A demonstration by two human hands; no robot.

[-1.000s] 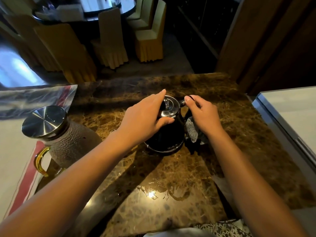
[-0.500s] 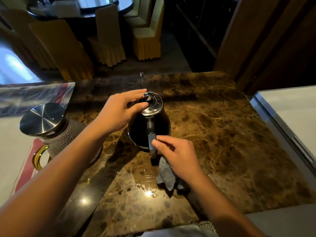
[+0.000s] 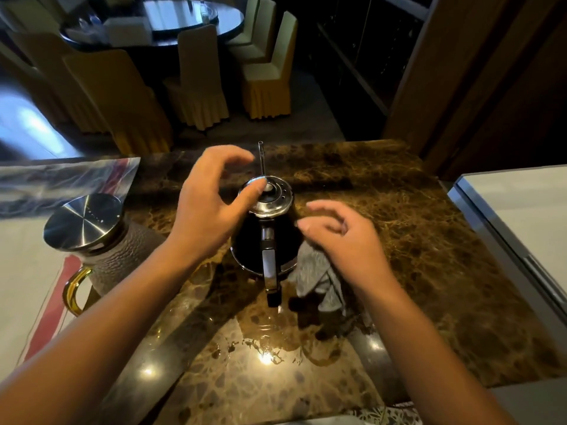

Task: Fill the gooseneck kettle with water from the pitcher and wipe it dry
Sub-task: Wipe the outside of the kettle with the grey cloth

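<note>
Half a second back the left hand [image 3: 211,207] had its thumb and fingers against the kettle lid; now its fingers are lifted and loosely curled over the lid [image 3: 270,194], with only the thumb tip seeming to touch the rim, gripping nothing. The right hand [image 3: 340,240] has risen from the handle to the kettle's right flank, and the cloth has come up with it.

Beneath both hands spreads a brown marble counter [image 3: 399,240], glossy, with a wet patch and lamp glints toward the person from the kettle. Beyond the left hand's fingertips the counter ends, and the room drops to a dark round dining table [image 3: 190,19] ringed by chairs in yellow skirted covers [image 3: 202,84]. Outward from the right hand stands a wooden panel [image 3: 460,87], and nearer, a pale surface with a metal edge [image 3: 521,216].

The gooseneck kettle [image 3: 264,240] stands upright between the two hands, black-bodied, its spout [image 3: 261,157] rising just past the left fingertips and its handle [image 3: 270,271] pointing back toward the person. The right hand's fingers are blurred and bent over a grey cloth [image 3: 313,271] pressed at the kettle's side; whether they pinch it cannot be told. The pitcher [image 3: 101,246], capped in steel with a gold handle, stands outward of the left forearm, well apart from the kettle, at the counter's left edge on a plastic-covered sheet [image 3: 61,182].

Bare marble lies open to the right of the right hand up to the metal edge.
</note>
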